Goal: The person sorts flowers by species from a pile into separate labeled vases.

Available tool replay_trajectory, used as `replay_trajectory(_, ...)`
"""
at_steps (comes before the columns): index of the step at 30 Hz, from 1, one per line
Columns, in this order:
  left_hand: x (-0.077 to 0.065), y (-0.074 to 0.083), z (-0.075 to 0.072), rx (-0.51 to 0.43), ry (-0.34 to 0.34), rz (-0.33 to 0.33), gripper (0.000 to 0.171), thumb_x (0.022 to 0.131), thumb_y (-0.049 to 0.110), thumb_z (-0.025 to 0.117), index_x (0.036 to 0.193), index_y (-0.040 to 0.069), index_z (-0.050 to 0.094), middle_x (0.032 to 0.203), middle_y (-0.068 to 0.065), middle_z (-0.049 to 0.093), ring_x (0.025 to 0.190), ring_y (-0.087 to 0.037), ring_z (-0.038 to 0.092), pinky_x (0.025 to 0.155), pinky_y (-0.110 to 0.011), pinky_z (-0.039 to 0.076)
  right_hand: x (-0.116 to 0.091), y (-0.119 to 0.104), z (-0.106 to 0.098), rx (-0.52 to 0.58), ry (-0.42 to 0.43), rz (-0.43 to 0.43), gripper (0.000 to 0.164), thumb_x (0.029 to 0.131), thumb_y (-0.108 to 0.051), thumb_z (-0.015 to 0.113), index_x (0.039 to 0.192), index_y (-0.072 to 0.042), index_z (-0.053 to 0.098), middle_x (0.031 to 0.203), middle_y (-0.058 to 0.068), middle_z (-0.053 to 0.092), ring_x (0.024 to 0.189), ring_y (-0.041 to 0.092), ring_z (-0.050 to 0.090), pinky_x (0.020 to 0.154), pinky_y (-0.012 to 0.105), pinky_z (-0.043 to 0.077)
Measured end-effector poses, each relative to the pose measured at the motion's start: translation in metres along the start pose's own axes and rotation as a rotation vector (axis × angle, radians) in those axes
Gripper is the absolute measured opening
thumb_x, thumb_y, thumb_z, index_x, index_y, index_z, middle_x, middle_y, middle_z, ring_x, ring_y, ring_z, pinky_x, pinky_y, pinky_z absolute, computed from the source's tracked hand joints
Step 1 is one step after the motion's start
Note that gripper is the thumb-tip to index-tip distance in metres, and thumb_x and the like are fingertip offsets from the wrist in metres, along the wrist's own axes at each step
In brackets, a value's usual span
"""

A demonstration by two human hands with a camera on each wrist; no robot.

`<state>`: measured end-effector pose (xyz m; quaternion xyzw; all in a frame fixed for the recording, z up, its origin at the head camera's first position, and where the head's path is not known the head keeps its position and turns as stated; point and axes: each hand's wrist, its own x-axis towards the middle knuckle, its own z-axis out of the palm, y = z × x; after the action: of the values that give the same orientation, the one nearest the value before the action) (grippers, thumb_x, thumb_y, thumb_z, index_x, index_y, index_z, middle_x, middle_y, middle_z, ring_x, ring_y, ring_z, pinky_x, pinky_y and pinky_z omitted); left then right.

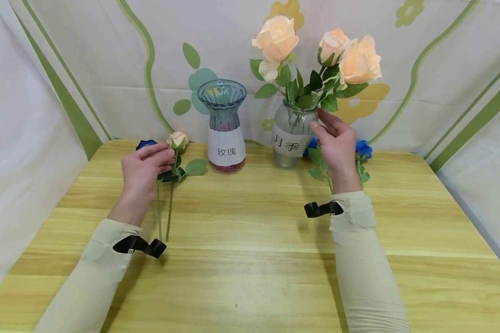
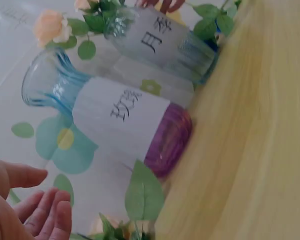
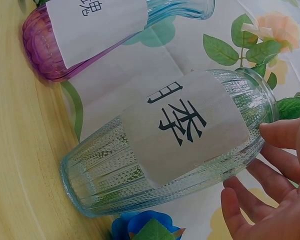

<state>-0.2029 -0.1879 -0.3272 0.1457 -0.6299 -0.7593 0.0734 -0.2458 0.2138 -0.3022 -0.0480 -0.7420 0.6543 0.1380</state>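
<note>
My left hand [image 1: 143, 164] is beside a small cream rose [image 1: 178, 140] lying at the left; its loosely bent fingers hold nothing in the left wrist view. A blue flower [image 1: 146, 144] shows partly behind that hand. My right hand [image 1: 336, 143] holds the side of a clear glass vase [image 3: 105, 170] near its neck, thumb in front and fingers around the side. This vase bears a white label [image 3: 185, 125] and contains several peach roses [image 1: 360, 60]. Left of it stands a blue-to-purple glass vase [image 1: 227, 122] with a white label [image 1: 227, 147] and no flowers.
Blue flowers [image 1: 364, 149] with green leaves lie behind the right wrist, partly hidden. The wooden table [image 1: 241, 263] ends against a white curtain [image 1: 104, 51] with green and flower patterns. Black cameras are strapped to both wrists.
</note>
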Motion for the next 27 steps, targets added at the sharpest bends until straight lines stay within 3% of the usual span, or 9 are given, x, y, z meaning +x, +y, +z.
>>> replay_trajectory(5, 0.011, -0.011, -0.012, 0.192, -0.013, -0.067, 0.018, 0.091, 0.012, 0.084, 0.108, 0.015, 0.077, 0.088, 0.014, 0.077, 0.076, -0.003, 0.075, 0.076, -0.019, 0.062, 0.000, 0.001, -0.001, -0.008, 0.001, 0.004, 0.046, 0.104, -0.026, 0.070, 0.149, -0.025, 0.064, 0.159, -0.001, 0.057, 0.136, 0.017, 0.060, 0.096, 0.030, 0.050)
replay_trajectory(11, 0.020, -0.024, -0.021, 0.383, -0.012, -0.103, 0.048, 0.095, 0.019, 0.081, 0.139, 0.003, 0.068, 0.099, 0.016, 0.070, 0.082, 0.003, 0.072, 0.085, -0.018, 0.061, -0.001, 0.002, 0.000, -0.006, 0.002, 0.007, 0.045, 0.103, -0.026, 0.070, 0.148, -0.025, 0.064, 0.158, 0.000, 0.058, 0.135, 0.017, 0.060, 0.095, 0.029, 0.051)
replay_trajectory(15, 0.024, -0.029, -0.023, 0.477, -0.013, -0.119, 0.049, 0.095, 0.026, 0.081, 0.140, 0.008, 0.069, 0.098, 0.021, 0.068, 0.087, 0.005, 0.070, 0.087, -0.017, 0.060, 0.000, 0.002, 0.000, -0.010, -0.002, 0.006, 0.045, 0.103, -0.027, 0.071, 0.148, -0.025, 0.064, 0.158, 0.000, 0.058, 0.135, 0.017, 0.060, 0.096, 0.032, 0.051)
replay_trajectory(17, 0.026, -0.032, -0.024, 0.508, -0.013, -0.125, 0.048, 0.095, 0.027, 0.081, 0.139, 0.010, 0.071, 0.095, 0.023, 0.069, 0.102, -0.001, 0.073, 0.093, -0.020, 0.059, 0.000, 0.002, 0.000, -0.012, -0.004, 0.008, 0.045, 0.103, -0.027, 0.070, 0.148, -0.026, 0.064, 0.159, -0.001, 0.058, 0.136, 0.017, 0.060, 0.097, 0.033, 0.051)
replay_trajectory(20, 0.027, -0.034, -0.024, 0.542, -0.009, -0.131, 0.048, 0.094, 0.028, 0.082, 0.138, 0.011, 0.072, 0.092, 0.026, 0.069, 0.110, -0.004, 0.071, 0.101, -0.025, 0.058, 0.000, 0.001, -0.001, -0.010, -0.005, 0.007, 0.045, 0.104, -0.027, 0.070, 0.149, -0.026, 0.064, 0.159, -0.001, 0.057, 0.138, 0.018, 0.059, 0.098, 0.034, 0.050)
replay_trajectory(22, 0.027, -0.036, -0.023, 0.572, -0.010, -0.131, 0.048, 0.094, 0.028, 0.083, 0.137, 0.012, 0.072, 0.092, 0.026, 0.068, 0.108, -0.004, 0.071, 0.106, -0.030, 0.056, 0.000, 0.000, -0.001, -0.010, -0.006, 0.005, 0.045, 0.104, -0.027, 0.070, 0.149, -0.026, 0.064, 0.159, -0.002, 0.057, 0.138, 0.018, 0.059, 0.098, 0.033, 0.050)
replay_trajectory(27, 0.028, -0.038, -0.023, 0.640, -0.040, -0.126, 0.049, 0.093, 0.030, 0.084, 0.137, 0.012, 0.073, 0.094, 0.024, 0.074, 0.081, 0.009, 0.067, 0.112, -0.038, 0.053, 0.001, 0.000, -0.001, -0.012, -0.005, 0.005, 0.045, 0.104, -0.027, 0.070, 0.148, -0.026, 0.064, 0.159, -0.001, 0.057, 0.138, 0.018, 0.059, 0.097, 0.031, 0.050)
